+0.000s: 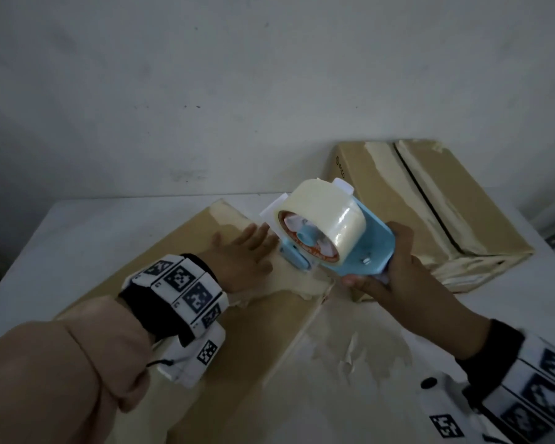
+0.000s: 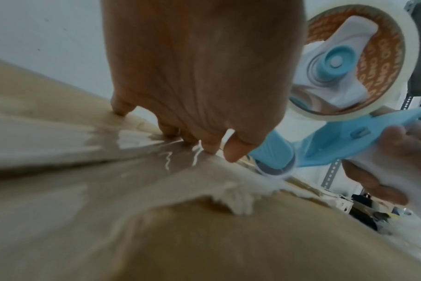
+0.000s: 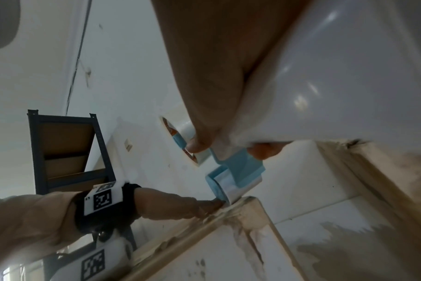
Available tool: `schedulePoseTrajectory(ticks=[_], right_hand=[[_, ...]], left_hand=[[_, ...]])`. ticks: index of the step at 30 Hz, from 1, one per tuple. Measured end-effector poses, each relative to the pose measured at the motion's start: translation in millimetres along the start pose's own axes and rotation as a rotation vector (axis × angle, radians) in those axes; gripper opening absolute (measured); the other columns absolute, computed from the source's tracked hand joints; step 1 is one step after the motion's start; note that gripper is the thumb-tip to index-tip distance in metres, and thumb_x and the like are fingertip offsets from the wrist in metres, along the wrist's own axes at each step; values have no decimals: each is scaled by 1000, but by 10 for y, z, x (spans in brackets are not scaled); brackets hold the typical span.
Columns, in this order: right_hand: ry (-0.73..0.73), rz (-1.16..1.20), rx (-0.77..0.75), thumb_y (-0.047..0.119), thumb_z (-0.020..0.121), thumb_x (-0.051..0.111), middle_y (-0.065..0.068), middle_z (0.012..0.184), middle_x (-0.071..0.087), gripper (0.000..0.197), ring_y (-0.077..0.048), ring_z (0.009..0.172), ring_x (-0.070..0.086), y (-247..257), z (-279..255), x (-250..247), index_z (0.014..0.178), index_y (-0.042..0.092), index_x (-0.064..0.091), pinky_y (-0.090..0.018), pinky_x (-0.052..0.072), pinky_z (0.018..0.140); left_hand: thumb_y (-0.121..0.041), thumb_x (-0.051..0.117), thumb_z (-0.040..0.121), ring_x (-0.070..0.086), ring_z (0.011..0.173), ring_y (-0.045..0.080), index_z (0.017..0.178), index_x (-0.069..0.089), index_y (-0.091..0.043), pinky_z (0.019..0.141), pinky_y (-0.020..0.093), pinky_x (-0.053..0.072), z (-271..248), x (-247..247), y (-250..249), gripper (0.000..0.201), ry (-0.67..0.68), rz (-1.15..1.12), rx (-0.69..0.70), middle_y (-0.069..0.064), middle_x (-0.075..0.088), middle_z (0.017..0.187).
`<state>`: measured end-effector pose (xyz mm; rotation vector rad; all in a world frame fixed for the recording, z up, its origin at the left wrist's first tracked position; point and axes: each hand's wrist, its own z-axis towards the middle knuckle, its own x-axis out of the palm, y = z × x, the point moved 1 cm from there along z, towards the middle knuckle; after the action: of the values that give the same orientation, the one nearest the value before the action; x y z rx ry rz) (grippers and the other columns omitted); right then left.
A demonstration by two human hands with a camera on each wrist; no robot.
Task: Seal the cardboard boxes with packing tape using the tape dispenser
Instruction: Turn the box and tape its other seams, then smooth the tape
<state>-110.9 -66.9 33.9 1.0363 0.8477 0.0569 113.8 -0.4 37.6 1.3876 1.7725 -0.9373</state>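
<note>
A large cardboard box [image 1: 161, 261] covered in old tape scraps lies in front of me on the white table [image 1: 87, 219]. My left hand [image 1: 244, 251] lies flat on the box top with straight fingers [image 2: 212, 146] pressing the tape down. My right hand [image 1: 394, 277] grips the white handle of a light-blue tape dispenser [image 1: 359, 251] that carries a roll of clear tape [image 1: 324, 209]. The dispenser's front end [image 3: 228, 188] touches the box just right of the left fingertips. The handle [image 3: 337, 76] fills much of the right wrist view.
A second cardboard box [image 1: 430, 213] with an open seam stands at the back right against the grey wall. A dark metal shelf [image 3: 67, 148] shows in the right wrist view. The table edge runs along the left.
</note>
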Motion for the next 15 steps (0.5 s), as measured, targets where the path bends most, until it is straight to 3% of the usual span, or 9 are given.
schedulePoseTrajectory(ticks=[1, 3, 6, 9, 12, 13, 15], right_hand=[[0, -12, 3, 87, 57, 46, 18, 94, 50, 89, -5, 85, 63, 12, 3, 0, 115, 26, 15, -29, 54, 66], [3, -4, 18, 86, 57, 46, 18, 94, 50, 89, -10, 85, 63, 26, 8, -1, 114, 26, 15, -36, 55, 67], [3, 6, 8, 77, 61, 55, 20, 95, 49, 84, -8, 86, 61, 29, -29, -15, 115, 26, 15, -35, 54, 68], [11, 7, 40, 53, 68, 70, 20, 93, 48, 77, 2, 82, 58, -3, -152, -95, 115, 24, 17, -22, 50, 66], [-18, 80, 114, 42, 63, 74, 20, 101, 42, 79, 15, 87, 54, -102, -404, -266, 115, 21, 19, -7, 45, 65], [-15, 78, 137, 43, 60, 73, 20, 101, 42, 80, 19, 88, 52, -117, -503, -317, 114, 23, 18, -4, 44, 65], [-17, 31, 170, 63, 53, 70, 21, 100, 41, 85, 21, 92, 50, -123, -686, -368, 110, 32, 15, -3, 44, 67]], left_hand=[[-33, 25, 97, -6, 145, 17, 148, 3, -22, 115, 56, 0, 40, 21, 19, 57, -26, -21, 6, -2, -6, 158], [-34, 21, 98, -9, 145, 13, 148, -4, -24, 116, 53, 0, 100, 13, 47, 56, 47, 27, -36, -5, -12, 157], [-33, 17, 99, -11, 144, 11, 146, -10, -27, 116, 52, 1, 105, -8, 20, 55, 98, 63, -63, -6, -17, 156], [-33, 18, 99, -11, 144, 10, 146, -9, -29, 116, 52, 2, 98, 1, 9, 55, 57, 62, -68, -7, -17, 156], [-33, 19, 99, -10, 144, 8, 146, -8, -34, 115, 52, 3, 110, 12, 18, 54, 41, 48, -64, -11, -17, 155], [-34, 20, 98, -10, 144, 8, 146, -7, -34, 114, 53, 3, 111, 7, 22, 54, 35, 42, -67, -12, -17, 155], [-33, 20, 98, -10, 144, 8, 146, -7, -34, 114, 53, 3, 96, -5, 12, 55, 35, 52, -67, -12, -17, 155]])
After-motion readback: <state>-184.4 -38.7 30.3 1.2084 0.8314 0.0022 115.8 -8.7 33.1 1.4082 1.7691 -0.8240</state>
